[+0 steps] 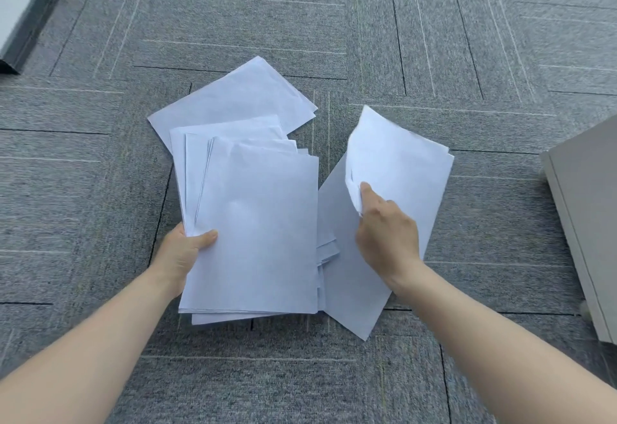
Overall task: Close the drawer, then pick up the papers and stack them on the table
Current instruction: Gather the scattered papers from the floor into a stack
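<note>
My left grip clamps a stack of papers, thumb on top. My right grip pinches one sheet above the carpet.

Over grey carpet, the left hand grips a thick bundle of white papers at its left edge, thumb on top. The right hand pinches the crumpled edge of a loose sheet. More sheets lie spread beyond. A grey cabinet stands at the right.
</note>
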`<state>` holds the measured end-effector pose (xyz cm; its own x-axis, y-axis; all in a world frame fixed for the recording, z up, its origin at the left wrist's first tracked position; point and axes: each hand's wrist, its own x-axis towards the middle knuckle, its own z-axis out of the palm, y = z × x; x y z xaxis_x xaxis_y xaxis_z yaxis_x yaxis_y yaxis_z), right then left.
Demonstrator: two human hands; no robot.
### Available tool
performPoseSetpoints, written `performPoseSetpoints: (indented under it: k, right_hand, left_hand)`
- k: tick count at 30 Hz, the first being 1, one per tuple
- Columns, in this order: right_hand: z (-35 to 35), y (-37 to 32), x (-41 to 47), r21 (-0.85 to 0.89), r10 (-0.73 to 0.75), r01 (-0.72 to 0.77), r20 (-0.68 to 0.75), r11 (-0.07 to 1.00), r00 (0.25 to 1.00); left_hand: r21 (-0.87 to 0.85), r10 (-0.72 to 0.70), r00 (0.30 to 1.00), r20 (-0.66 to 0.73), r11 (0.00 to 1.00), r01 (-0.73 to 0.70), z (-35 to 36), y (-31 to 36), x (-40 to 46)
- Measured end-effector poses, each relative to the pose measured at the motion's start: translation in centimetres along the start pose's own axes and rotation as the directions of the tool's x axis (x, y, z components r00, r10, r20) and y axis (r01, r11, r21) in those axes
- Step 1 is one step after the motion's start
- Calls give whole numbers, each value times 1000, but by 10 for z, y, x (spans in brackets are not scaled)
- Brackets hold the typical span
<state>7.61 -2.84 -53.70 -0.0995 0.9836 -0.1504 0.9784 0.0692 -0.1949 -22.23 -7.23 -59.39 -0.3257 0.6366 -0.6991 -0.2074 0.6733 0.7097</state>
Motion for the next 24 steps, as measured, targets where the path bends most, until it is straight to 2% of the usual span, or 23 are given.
performPoseSetpoints:
  k: [6,12,15,19,21,24]
  right_hand:
    - [9,-49,-16,111,-243,234,72,966,967]
    - [33,-85,-28,134,-449,430,224,893,865]
    - [40,-99,-35,139,-510,492,289,859,810]
    - [48,-109,-37,127,-550,542,335,831,765]
    - [55,-110,-35,116,-566,569,379,814,732]
    - [64,-107,-32,128,-575,584,433,802,695]
  left_hand:
    - [-14,-15,998,53,1000,16,11,3,-2]
    - [-34,-59,995,75,998,61,15,7,-3]
    - [-84,-127,981,149,986,141,17,10,-1]
    - [-47,-170,941,292,980,192,23,16,-5]
    - [5,-175,937,303,983,182,21,14,-5]
    - [83,-157,958,241,987,141,19,9,-3]
